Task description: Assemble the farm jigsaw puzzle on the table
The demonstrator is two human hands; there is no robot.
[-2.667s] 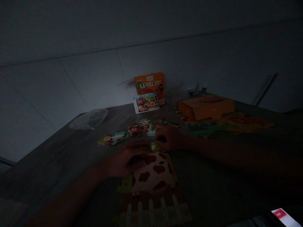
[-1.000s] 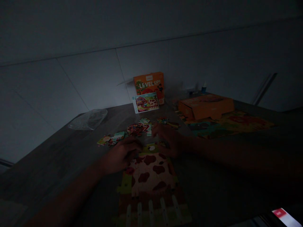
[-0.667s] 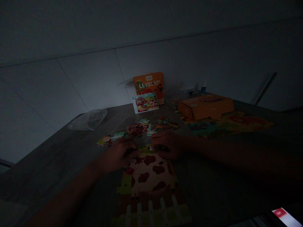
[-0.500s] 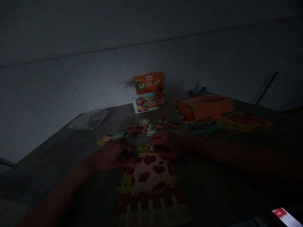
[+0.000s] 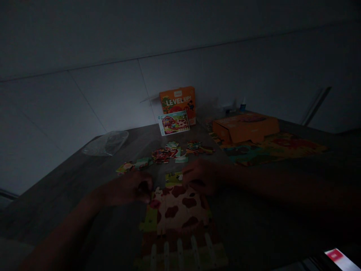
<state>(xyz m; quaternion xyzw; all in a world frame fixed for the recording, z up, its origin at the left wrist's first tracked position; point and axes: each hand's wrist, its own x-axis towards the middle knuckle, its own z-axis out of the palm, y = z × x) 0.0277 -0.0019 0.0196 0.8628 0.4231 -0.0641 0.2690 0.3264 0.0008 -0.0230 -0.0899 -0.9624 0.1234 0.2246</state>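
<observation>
A partly joined jigsaw puzzle lies on the dark table in front of me, showing a spotted cow above a white fence. My left hand is at its left edge by the cow's muzzle, fingers bent in and tips close together. Over the upper right edge, my right hand has its fingers curled down beside a green puzzle piece at the top. What either hand pinches is hidden in the dimness. Beyond the hands lie loose puzzle pieces in a scattered heap.
A picture card leans against an orange "LEVEL UP!" box by the wall. At right, an orange carton rests on a colourful printed sheet. A clear plastic bag lies left. A lit screen shows bottom right.
My left hand has drawn slightly left, uncovering the cow's head. My right hand has shifted a little rightward, its fingers more curled.
</observation>
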